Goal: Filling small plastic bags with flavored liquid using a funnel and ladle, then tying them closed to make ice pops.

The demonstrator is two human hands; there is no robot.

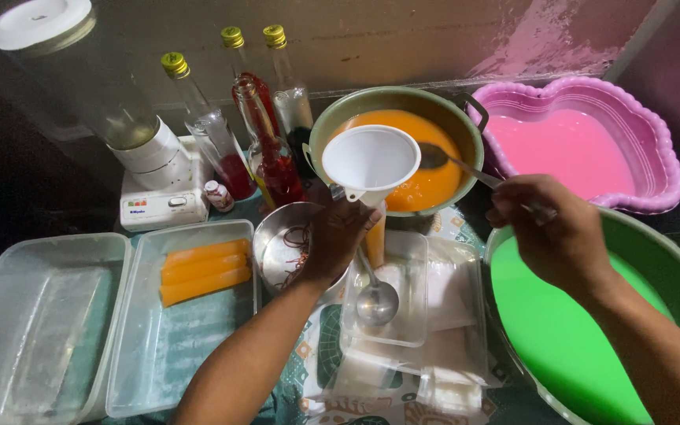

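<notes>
My left hand [334,240] holds a white funnel [371,163] upright, its spout set into a thin plastic bag of orange liquid [375,240]. My right hand [554,232] grips the handle of a metal spoon [441,157] whose bowl hovers over the orange liquid in a green-rimmed pot [397,106]. Three filled orange sticks [204,271] lie in a clear plastic container [182,338] to the left.
A pink heart-shaped basin of pink liquid [663,157] stands at the back right, a pot of green liquid [670,260] at the right. A ladle [376,299] rests in a clear tray, beside a steel bowl [273,236]. Syrup bottles [265,149], a blender [131,134] and an empty container [33,330] stand left.
</notes>
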